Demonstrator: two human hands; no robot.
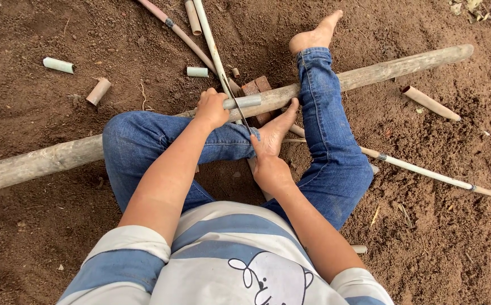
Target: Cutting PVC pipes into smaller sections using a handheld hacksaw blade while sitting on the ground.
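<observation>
Both hands work at frame centre: right hand (269,169) closed around a saw blade (239,110), left hand (211,109) clamped on a pale bamboo tube (244,102) lying across a long wooden pole (386,69).

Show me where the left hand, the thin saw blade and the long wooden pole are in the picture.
left hand (211,109), head view, on its knuckles, gripping the pale pipe.
thin saw blade (238,108), head view, on the dark middle of the blade.
long wooden pole (403,65), head view, on its bare right part.
</observation>
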